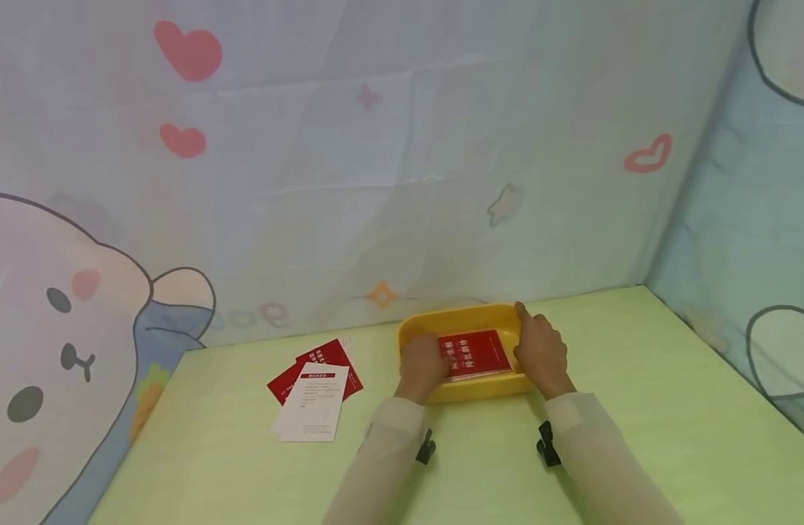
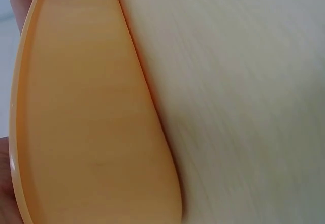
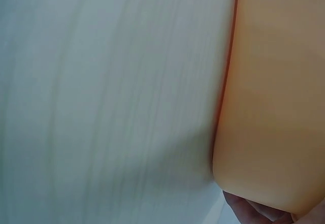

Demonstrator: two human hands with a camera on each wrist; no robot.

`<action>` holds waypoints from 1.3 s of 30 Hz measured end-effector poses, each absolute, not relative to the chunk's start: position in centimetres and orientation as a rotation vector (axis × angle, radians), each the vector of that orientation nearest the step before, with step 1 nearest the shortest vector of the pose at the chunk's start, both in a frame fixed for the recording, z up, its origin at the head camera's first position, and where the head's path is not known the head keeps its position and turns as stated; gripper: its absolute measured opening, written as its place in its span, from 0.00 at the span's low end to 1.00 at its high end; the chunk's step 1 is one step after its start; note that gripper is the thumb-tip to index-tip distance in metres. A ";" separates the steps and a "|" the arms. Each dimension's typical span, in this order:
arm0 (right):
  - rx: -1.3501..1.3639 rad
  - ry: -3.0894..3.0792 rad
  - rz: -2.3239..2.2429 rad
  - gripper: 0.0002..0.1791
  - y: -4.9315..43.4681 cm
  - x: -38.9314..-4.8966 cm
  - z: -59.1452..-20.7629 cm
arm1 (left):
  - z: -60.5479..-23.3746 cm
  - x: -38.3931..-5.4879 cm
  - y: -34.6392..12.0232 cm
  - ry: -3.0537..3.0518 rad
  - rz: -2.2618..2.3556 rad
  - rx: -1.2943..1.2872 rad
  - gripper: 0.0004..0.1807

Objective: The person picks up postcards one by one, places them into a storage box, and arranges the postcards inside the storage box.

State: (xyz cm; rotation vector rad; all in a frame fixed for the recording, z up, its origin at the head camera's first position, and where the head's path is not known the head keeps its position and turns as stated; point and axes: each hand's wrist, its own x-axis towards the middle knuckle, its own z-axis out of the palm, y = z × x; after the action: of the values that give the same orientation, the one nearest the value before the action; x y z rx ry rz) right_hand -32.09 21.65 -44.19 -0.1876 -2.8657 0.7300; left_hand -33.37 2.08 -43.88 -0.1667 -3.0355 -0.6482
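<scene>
A shallow yellow plastic tray (image 1: pixel 463 394) rests near the back edge of the table, its outer wall (image 2: pixel 96 107) filling much of the left wrist view. Inside it lies a red card (image 1: pixel 480 352) with white lettering, a pale edge showing beneath. My right hand (image 1: pixel 544 355) grips the tray's right end, the thumb along the rim; its fingers (image 3: pixel 249 209) curl against the outer wall. My left hand (image 1: pixel 423 367) reaches over the front rim onto the left part of the card, fingers bent. Whether it pinches the card or only touches it is hidden.
Left of the tray, several red cards (image 1: pixel 336 355) and white cards (image 1: pixel 318 401) overlap in a loose pile on the pale green tabletop (image 1: pixel 231 459). A printed cloth backdrop (image 1: pixel 375 182) rises right behind the table. Black clips (image 1: pixel 547 445) sit at both wrists.
</scene>
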 end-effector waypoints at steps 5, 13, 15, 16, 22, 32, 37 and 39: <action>-0.165 -2.859 0.725 0.42 21.5 -32.3 -44.0 | -43.6 -33.3 1.8 -3.010 -0.700 -0.175 0.12; -0.167 -2.889 0.731 0.41 21.5 -32.5 -44.2 | -43.0 -33.2 1.5 -2.963 -0.742 -0.214 0.11; -0.175 -2.891 0.722 0.41 21.8 -32.5 -44.3 | -42.5 -33.2 1.5 -2.905 -0.709 -0.286 0.13; -0.177 -2.888 0.718 0.41 22.0 -32.5 -44.4 | -42.2 -33.2 1.5 -2.884 -0.703 -0.307 0.15; -0.178 -2.876 0.704 0.40 23.0 -32.5 -44.1 | -40.6 -33.8 0.0 -2.763 -0.898 -0.303 0.21; -0.226 -2.894 0.717 0.42 23.0 -32.5 -44.4 | -41.5 -34.8 -6.2 -2.623 -1.034 -0.222 0.19; -0.225 -2.879 0.700 0.41 22.7 -32.5 -44.3 | -43.3 -35.0 -9.2 -2.667 -1.056 -0.144 0.21; -0.218 -2.878 0.696 0.40 22.6 -32.5 -44.2 | -43.8 -35.1 -10.1 -2.696 -1.020 -0.126 0.20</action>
State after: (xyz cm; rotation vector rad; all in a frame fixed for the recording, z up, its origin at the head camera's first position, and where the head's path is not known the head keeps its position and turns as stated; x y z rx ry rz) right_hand -32.51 22.58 -44.20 -0.2181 -2.8777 0.6965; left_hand -35.07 -10.15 -43.77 -0.1263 -2.6964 -1.0198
